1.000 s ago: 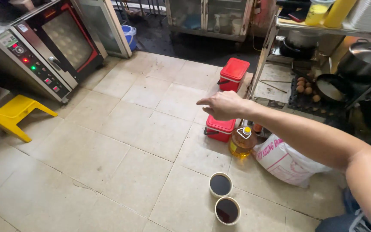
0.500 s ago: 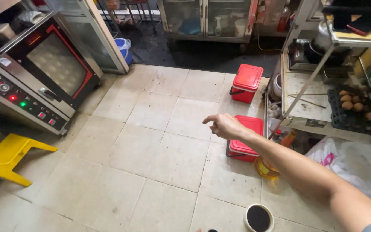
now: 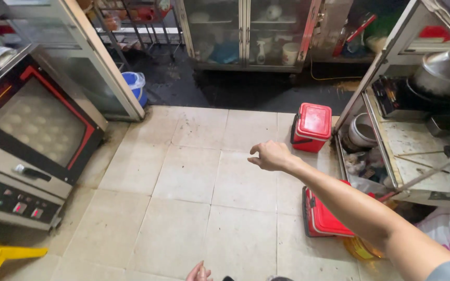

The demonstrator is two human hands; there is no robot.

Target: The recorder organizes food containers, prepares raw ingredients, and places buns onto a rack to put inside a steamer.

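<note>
The floor [image 3: 183,208] is laid with large pale square tiles, scuffed and stained, giving way to dark wet ground before a glass-fronted metal cabinet [image 3: 246,34] at the back. A grey oven with a red-trimmed glass door [image 3: 32,135] stands on the left, a metal rack of pots and pans [image 3: 417,130] on the right. The right hand [image 3: 271,155] hangs in the air over the tiles on an outstretched bare arm, fingers loosely curled inward, holding nothing. Nearest it, just beyond, a small red plastic box with a latched lid [image 3: 312,126] sits on the floor by the rack's leg; a second red box [image 3: 329,218] lies partly hidden under the forearm. The left hand [image 3: 199,272] is cut off at the bottom edge, so its grip cannot be told.
</note>
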